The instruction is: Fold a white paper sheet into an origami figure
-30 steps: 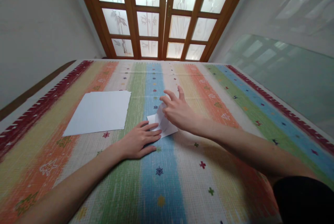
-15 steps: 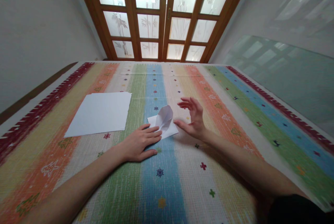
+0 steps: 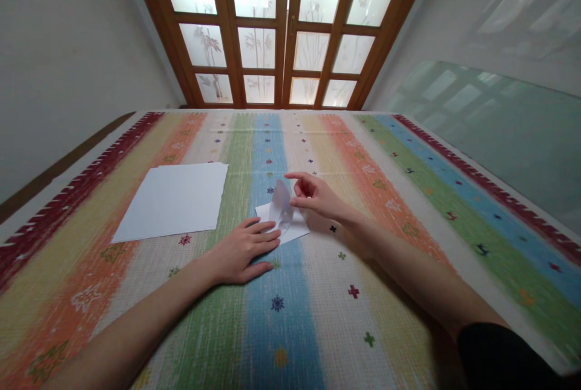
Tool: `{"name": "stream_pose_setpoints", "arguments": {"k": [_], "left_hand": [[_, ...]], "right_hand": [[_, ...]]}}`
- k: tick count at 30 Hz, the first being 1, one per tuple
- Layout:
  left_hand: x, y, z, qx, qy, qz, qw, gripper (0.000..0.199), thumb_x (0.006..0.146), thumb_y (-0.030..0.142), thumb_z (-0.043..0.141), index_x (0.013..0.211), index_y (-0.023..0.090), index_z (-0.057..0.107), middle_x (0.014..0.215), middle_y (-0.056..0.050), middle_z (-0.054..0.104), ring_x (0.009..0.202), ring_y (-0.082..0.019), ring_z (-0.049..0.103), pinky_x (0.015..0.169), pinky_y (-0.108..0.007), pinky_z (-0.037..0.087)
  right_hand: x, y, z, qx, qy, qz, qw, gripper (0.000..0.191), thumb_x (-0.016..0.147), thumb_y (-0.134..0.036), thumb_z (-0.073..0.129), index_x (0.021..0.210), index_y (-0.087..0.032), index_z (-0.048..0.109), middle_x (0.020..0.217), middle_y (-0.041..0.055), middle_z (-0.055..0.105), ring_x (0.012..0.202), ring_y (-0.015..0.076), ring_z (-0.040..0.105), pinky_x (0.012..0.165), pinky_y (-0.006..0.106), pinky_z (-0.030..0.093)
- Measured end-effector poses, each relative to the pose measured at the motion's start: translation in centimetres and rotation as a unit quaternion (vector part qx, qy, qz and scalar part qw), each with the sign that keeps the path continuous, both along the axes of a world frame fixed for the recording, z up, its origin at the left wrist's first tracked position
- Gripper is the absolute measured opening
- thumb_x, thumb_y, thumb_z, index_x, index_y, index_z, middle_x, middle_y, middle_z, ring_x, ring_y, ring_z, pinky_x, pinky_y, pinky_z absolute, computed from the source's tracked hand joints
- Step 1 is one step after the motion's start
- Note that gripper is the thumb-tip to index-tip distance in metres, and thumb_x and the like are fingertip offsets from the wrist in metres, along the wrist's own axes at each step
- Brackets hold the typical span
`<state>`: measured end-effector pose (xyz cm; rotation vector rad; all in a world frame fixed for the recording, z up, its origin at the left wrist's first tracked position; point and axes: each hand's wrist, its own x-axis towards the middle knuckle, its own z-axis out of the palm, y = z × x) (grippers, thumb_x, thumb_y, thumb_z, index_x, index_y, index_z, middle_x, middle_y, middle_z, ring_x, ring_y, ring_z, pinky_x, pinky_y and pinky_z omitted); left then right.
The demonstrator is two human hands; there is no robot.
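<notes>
A small folded piece of white paper [image 3: 297,225] lies on the blue stripe of the cloth, with one pointed flap standing up from it. My left hand [image 3: 245,251] rests flat, its spread fingertips pressing on the paper's near left part. On the other side, my right hand [image 3: 318,195] is at the right edge of the raised flap. Its index finger stretches out past the flap's tip and the thumb reaches the flap's side; the other fingers are curled. Nothing is pinched between its thumb and index finger, as far as I can see.
A stack of white paper sheets [image 3: 175,202] with slightly uneven edges lies to the left. The striped tablecloth [image 3: 281,329] covers the table. A glass-paned wooden door [image 3: 284,45] stands beyond the far edge, and a pale glass panel [image 3: 490,117] leans at the right wall.
My right hand has moved left to the flap, its index finger straightening. The flap now looks narrower and more upright. My left hand has stayed in place on the paper.
</notes>
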<state>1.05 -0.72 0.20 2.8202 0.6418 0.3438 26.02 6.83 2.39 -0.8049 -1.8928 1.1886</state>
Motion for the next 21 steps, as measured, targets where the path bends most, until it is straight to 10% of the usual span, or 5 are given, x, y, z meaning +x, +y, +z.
{"name": "stream_pose_setpoints", "arguments": {"k": [8,21], "left_hand": [[0.1,0.0,-0.1,0.004,-0.008,-0.006,1.0,0.043,0.093,0.04,0.052,0.129,0.018,0.058,0.136,-0.01,0.06,0.131,-0.03,0.05,0.111,-0.051,0.031],[0.1,-0.1,-0.3,0.017,-0.012,-0.001,1.0,0.043,0.094,0.04,0.05,0.13,0.019,0.057,0.135,-0.01,0.061,0.13,-0.029,0.051,0.113,-0.049,0.029]], "right_hand": [[-0.5,0.3,-0.3,-0.036,0.013,0.075,0.997,0.067,0.065,-0.04,0.084,0.122,-0.021,0.056,0.067,-0.0096,0.043,0.057,0.0084,0.04,0.053,0.022,0.033],[-1.7,0.4,-0.6,0.027,-0.149,-0.05,0.987,0.046,0.069,-0.025,0.076,0.111,-0.018,0.06,0.062,-0.0109,0.041,0.055,0.0085,0.036,0.056,0.023,0.028]]}}
